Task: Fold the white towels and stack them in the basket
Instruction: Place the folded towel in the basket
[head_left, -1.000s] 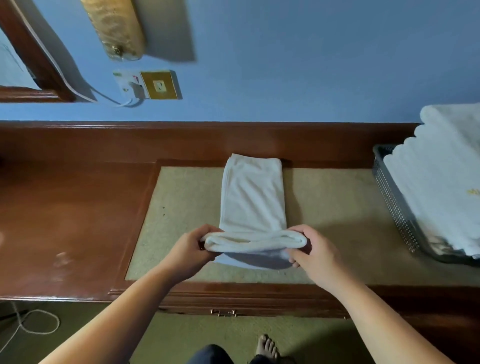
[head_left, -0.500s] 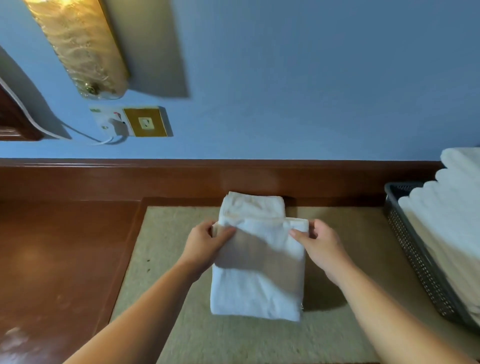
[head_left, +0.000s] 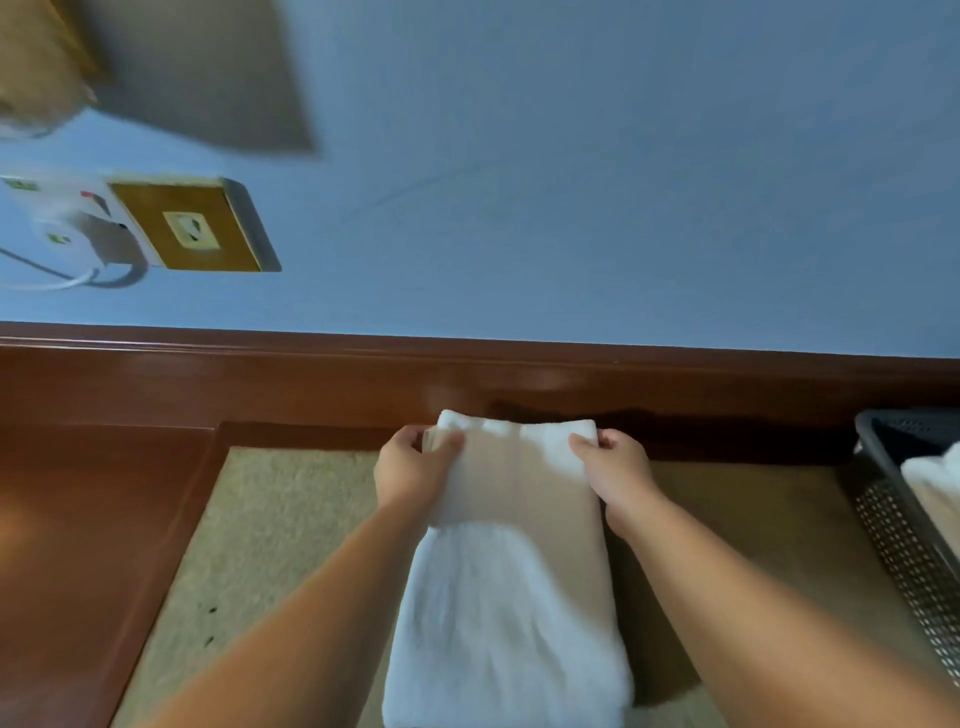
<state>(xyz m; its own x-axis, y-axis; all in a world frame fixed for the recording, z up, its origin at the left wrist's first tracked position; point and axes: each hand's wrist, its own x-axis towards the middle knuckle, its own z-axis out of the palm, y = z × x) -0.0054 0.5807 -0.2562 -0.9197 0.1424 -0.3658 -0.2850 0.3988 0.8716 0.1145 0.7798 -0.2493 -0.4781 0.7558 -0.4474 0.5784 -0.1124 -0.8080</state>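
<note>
White terry cloth fills the middle of your view: the folded towel (head_left: 509, 597) lies lengthwise on the beige mat (head_left: 275, 519) set into the reddish wooden desk (head_left: 78, 519), its far end close to the desk's raised back edge. Your left hand (head_left: 410, 470) pinches the far left corner, thumb on top and fingers curled round the edge. Your right hand (head_left: 615, 467) grips the far right corner the same way, thumb lying across the cloth. At the right edge, well apart from your hands, the dark perforated basket (head_left: 909, 551) holds other white towels (head_left: 935, 483). On the blue wall (head_left: 571, 182) sits a gold switch plate (head_left: 189, 226).
</note>
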